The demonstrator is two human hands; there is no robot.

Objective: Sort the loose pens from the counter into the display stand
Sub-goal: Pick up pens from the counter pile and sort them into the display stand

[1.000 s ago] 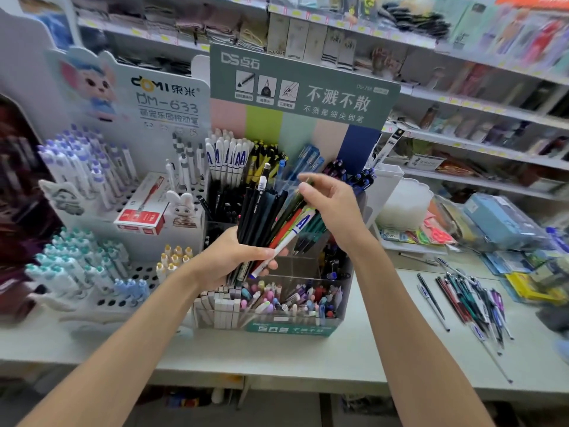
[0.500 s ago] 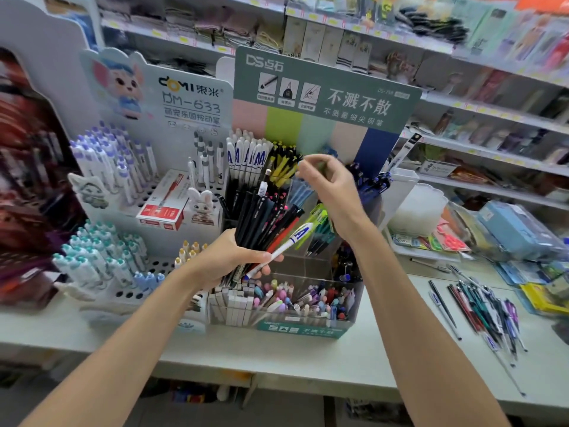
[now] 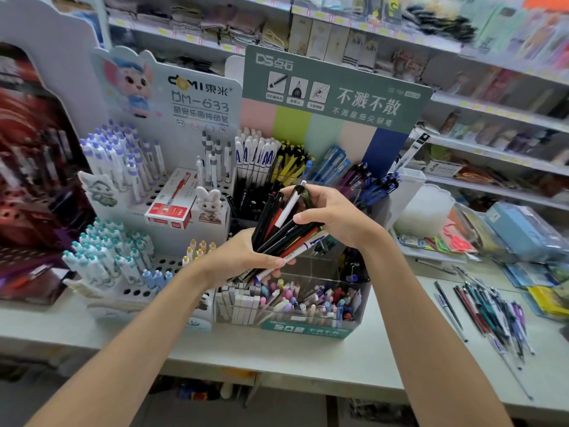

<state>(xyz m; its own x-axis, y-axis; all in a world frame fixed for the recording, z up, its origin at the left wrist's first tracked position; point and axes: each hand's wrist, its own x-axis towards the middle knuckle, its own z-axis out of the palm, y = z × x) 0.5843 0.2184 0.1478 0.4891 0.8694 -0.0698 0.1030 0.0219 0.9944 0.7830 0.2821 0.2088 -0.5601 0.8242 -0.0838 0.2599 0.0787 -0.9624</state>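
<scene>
Since half a second ago, right hand [image 3: 338, 218] came down from the rear row of the display stand [image 3: 304, 329] to the bundle of pens [image 3: 274, 235]; left hand [image 3: 240, 257] barely shifted.

Now: right fingers [image 3: 309, 217] pinch a white pen [image 3: 288, 208] with a black top, near its upper end, not yet clear of the bundle. Left fingers [image 3: 272, 264] are wrapped round the bundle's lower end, held over the stand's middle compartments. More loose pens [image 3: 486, 309] lie on the tabletop [image 3: 277, 359], well right of the stand.

Step, as I read it: pull this one pen and slot it with its match. I'd draw it straight along its length so neighbours don't drag out, and keep the left grip firm. The white pens with blue print [image 3: 255, 155] in the back row look like the likely slot, but I can't read any print on the picked pen, so I'd check first.
</scene>
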